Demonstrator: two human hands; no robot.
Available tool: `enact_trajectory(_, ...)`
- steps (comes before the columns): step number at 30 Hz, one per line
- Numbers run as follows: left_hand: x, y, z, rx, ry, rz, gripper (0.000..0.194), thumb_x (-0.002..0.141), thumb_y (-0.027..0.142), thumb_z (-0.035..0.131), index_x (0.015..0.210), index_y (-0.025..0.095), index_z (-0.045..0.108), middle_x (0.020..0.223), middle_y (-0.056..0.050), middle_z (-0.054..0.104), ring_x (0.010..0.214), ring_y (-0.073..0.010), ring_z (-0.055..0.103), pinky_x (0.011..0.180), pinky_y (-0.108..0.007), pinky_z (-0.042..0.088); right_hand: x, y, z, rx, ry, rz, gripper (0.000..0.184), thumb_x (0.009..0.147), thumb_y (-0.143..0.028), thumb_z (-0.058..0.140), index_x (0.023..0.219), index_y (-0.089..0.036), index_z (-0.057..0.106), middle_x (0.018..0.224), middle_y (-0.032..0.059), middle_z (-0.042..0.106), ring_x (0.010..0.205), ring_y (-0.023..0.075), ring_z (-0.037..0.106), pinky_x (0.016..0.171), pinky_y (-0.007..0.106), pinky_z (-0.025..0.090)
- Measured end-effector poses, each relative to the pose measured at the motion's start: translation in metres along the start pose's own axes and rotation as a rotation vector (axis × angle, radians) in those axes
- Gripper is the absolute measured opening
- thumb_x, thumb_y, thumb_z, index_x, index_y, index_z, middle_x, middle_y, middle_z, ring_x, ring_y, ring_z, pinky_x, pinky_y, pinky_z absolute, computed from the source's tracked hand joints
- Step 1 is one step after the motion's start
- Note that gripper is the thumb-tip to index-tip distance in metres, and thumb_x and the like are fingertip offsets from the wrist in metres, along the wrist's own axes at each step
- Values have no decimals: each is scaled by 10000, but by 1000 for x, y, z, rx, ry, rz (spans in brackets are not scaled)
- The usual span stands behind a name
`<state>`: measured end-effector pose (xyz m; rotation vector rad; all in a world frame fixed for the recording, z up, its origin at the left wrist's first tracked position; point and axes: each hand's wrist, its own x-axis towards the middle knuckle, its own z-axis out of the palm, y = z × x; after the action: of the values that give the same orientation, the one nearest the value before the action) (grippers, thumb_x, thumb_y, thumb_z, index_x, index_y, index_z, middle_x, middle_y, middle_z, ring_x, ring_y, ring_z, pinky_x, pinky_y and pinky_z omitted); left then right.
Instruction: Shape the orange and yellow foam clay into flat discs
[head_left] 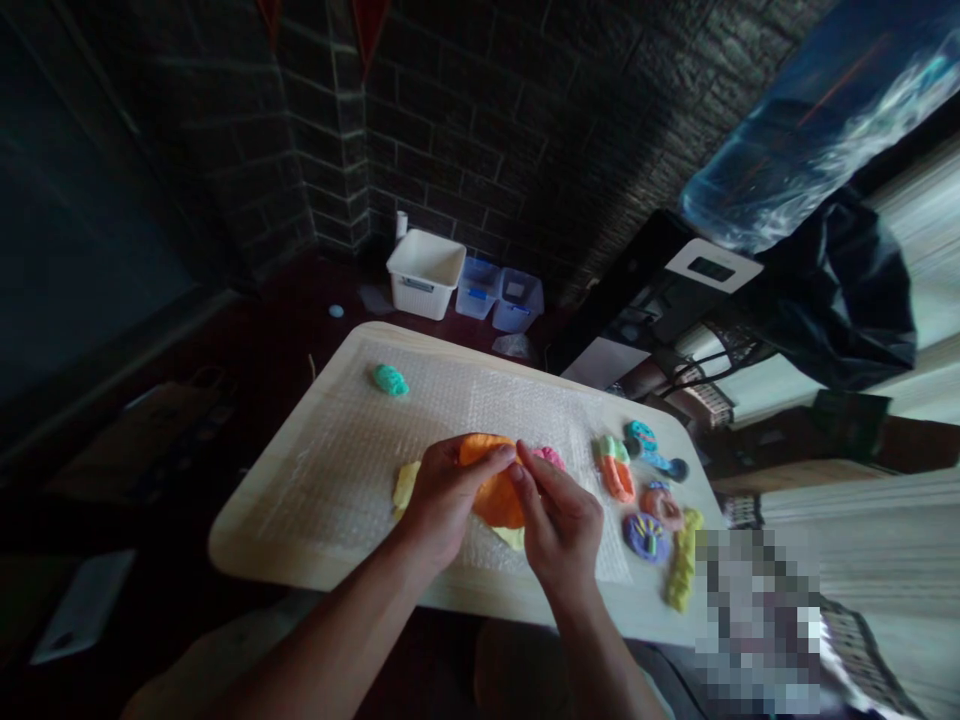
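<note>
The orange clay piece [499,498] was held above the bench [525,608], pinched between the fingers of the left hand [442,490] and right hand [561,510]. Beyond the bench, a white basket [424,300] was seen; its contents could not be told.

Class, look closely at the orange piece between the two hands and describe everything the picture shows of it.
The orange piece is bright, matte and fairly smooth, like soft modelling clay, with a rounded lower edge. The left hand grips its left side; fingers of the right hand meet the left thumb over its upper right, hiding its full outline. It sits above the bubble wrap, partly in front of something pale yellow. Whether it touches either is unclear.
</note>
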<state>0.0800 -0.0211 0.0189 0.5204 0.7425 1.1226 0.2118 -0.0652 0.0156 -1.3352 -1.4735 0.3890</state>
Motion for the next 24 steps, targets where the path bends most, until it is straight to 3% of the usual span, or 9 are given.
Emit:
enact_trajectory(3, 0, -1, 0, 3, 1, -2, 270, 675, 332, 969, 815, 150, 828, 805, -54, 774, 763, -157, 684, 724, -250, 532, 0, 0, 1, 7, 0, 5, 254, 992, -226, 719, 1209, -292, 832, 1158, 76, 848, 989, 261, 844, 820, 368, 703)
enact_trajectory(8, -1, 0, 1, -33, 10, 33, 270, 702, 340, 958, 829, 150, 814, 813, -50, 767, 759, -154, 680, 711, -246, 532, -5, 5, 6, 116, 38, 117, 365, 979, -288, 755, 1344, -294, 762, 1285, 93, 801, 1070, 284, 830, 870, 419, 707)
enact_trajectory(13, -1, 1, 3, -62, 15, 76, 266, 671, 293, 972, 796, 158, 780, 804, -24, 740, 752, -138, 658, 709, -235, 526, -5, 4, 4, 4, 37, 30, 252, 992, -254, 725, 1219, -290, 830, 1194, 82, 838, 1043, 288, 835, 874, 419, 701)
enact_trajectory(18, -1, 0, 3, -21, 18, 67, 235, 677, 261, 953, 808, 158, 789, 820, -40, 762, 773, -151, 675, 723, -249, 535, -4, 1, 0, -68, 29, -49, 330, 1010, -232, 695, 1322, -296, 782, 1258, 92, 820, 1088, 286, 821, 902, 438, 694)
enact_trajectory(24, -2, 1, 4, -47, 39, 50, 272, 605, 254, 985, 766, 156, 789, 775, -30, 759, 736, -147, 670, 695, -246, 535, -2, -3, 1, -16, 2, -54, 298, 1027, -213, 667, 1269, -314, 807, 1229, 69, 832, 1124, 272, 805, 972, 453, 666)
